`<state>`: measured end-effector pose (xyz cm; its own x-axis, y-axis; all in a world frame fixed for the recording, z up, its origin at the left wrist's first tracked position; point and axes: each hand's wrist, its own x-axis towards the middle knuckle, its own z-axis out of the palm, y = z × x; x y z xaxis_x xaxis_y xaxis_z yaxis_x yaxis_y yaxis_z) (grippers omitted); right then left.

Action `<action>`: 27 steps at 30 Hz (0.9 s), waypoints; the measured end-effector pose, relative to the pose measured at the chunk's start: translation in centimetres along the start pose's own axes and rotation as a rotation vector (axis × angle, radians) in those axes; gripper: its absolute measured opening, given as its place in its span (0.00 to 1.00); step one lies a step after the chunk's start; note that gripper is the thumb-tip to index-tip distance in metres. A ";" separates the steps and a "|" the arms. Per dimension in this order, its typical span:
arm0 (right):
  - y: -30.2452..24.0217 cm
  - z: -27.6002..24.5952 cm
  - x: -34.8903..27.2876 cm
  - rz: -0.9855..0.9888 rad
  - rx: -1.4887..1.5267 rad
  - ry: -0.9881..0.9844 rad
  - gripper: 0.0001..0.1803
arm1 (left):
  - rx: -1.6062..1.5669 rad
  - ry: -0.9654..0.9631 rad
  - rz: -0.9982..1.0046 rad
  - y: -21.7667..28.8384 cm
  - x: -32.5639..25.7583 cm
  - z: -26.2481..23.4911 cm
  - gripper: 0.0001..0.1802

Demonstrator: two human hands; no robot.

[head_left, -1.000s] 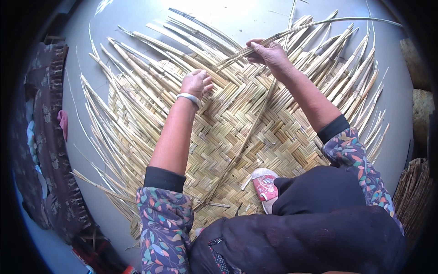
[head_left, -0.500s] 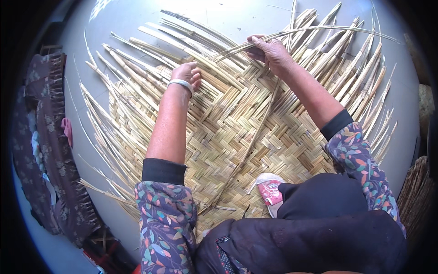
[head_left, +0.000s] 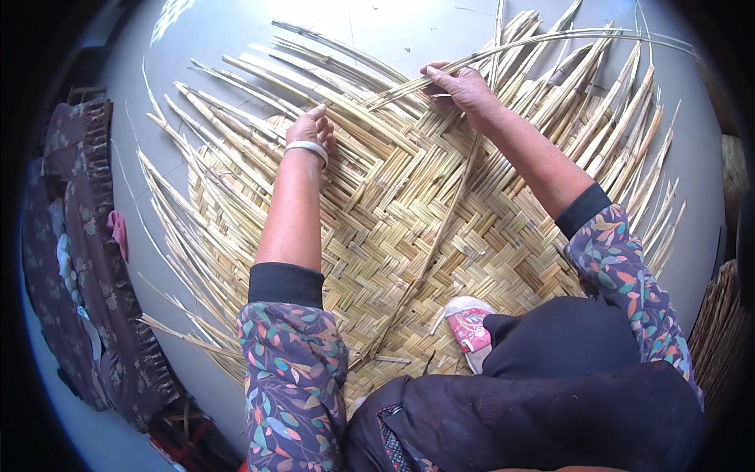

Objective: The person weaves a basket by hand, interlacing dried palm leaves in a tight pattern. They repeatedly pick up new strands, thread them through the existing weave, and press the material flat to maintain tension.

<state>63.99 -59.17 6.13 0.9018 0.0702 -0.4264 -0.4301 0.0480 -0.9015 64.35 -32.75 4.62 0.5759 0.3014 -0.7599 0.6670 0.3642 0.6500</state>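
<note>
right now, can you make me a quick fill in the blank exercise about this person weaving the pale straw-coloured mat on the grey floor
1. The left hand presses on the pale woven reed mat and wears a white ____ at the wrist.
2. The right hand grips a long thin ____ that arcs away to the right.
3. A pink ____ rests on the mat's near edge.
4. The mat lies on a ____ floor.

Missing words: bangle; reed strip; shoe; grey

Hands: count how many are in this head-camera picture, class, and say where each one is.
2. The left hand presses flat on the woven mat, upper middle. The right hand grips a long strip near the mat's far edge. None seem hidden.
</note>
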 end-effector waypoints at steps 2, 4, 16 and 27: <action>0.4 -0.3 0.2 0.005 -0.002 0.021 0.13 | -0.031 -0.071 0.001 -0.2 0.2 -0.4 0.10; 0.5 -0.5 0.3 -0.010 0.036 -0.001 0.14 | -0.108 -0.137 -0.009 -0.5 -0.5 -0.3 0.12; -0.9 -0.3 -0.3 -0.040 0.339 -0.081 0.15 | 0.048 -0.231 0.117 -2.4 -2.1 1.3 0.27; 0.0 1.4 -0.3 -0.001 0.296 -0.218 0.14 | 0.146 -0.243 0.311 -3.1 -3.5 1.3 0.15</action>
<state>63.63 -57.82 6.37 0.8854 0.2790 -0.3717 -0.4521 0.3317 -0.8280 60.95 -36.09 5.26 0.8436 0.1545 -0.5142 0.4934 0.1548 0.8559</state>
